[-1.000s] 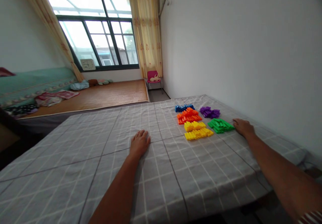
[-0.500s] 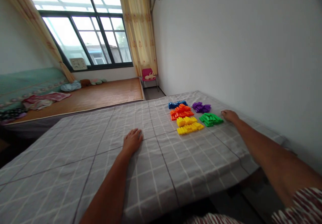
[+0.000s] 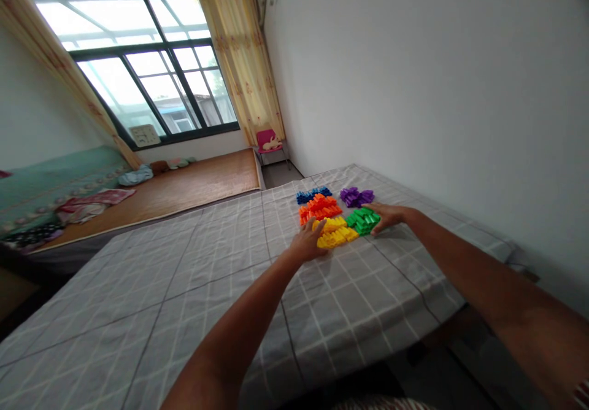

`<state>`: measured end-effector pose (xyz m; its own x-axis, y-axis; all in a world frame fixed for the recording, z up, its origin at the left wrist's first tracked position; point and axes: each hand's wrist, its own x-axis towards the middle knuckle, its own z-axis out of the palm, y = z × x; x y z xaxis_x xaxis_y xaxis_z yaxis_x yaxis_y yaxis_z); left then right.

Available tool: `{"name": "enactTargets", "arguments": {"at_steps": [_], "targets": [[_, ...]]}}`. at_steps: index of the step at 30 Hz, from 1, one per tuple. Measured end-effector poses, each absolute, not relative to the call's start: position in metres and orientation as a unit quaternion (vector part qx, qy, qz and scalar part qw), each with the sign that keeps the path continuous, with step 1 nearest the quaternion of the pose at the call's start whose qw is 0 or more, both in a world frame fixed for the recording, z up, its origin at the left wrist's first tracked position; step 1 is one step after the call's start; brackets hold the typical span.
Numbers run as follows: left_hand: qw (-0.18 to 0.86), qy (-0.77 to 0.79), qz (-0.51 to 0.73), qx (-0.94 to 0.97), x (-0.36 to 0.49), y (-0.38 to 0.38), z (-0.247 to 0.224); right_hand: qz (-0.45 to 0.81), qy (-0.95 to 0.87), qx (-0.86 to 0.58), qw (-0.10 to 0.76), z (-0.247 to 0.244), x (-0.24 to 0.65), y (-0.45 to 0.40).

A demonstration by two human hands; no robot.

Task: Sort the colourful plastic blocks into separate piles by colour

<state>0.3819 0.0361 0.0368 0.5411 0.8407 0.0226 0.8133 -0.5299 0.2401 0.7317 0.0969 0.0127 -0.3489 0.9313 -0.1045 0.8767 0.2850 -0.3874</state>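
Small plastic pieces lie heaped by colour on the cloth. My left hand point(image 3: 309, 242) rests against the left side of the yellow pieces point(image 3: 338, 235), fingers apart. At the right edge of the green pieces point(image 3: 362, 221), my right hand point(image 3: 387, 215) is spread, its fingers and thumb around that side. The yellow and green heaps touch or nearly touch each other between my hands. Just beyond the yellow heap sit the orange pieces point(image 3: 319, 208). Dark blue pieces point(image 3: 313, 195) lie behind those, and purple pieces point(image 3: 356, 197) are behind the green ones.
A grey checked cloth point(image 3: 221, 287) covers the table, whose front edge drops off near me. The white wall point(image 3: 414, 91) runs along the right. Past the table are a low bed with a brown mat point(image 3: 207, 180), a pink chair point(image 3: 267, 140) and a window.
My left hand has moved right from the bare cloth to the yellow heap. My right hand has moved left onto the green heap, which now lies closer to the yellow one. The camera view has tilted.
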Motion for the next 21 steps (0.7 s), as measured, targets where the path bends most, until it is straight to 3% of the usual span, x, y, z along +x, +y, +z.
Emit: {"name": "enactTargets", "arguments": {"at_steps": [3,11,21], "targets": [[0.091,0.507,0.055,0.855,0.383,0.039,0.030,0.179,-0.827,-0.531,0.049,0.009,0.722,0.099],[0.092,0.492,0.121,0.857,0.356,0.058,0.017,0.173,-0.863,-0.456,0.128,0.005,0.672,0.110],[0.124,0.512,0.151,0.836,0.240,0.049,0.022,0.181,-0.895,-0.359,0.194,0.008,0.538,0.126]]}}
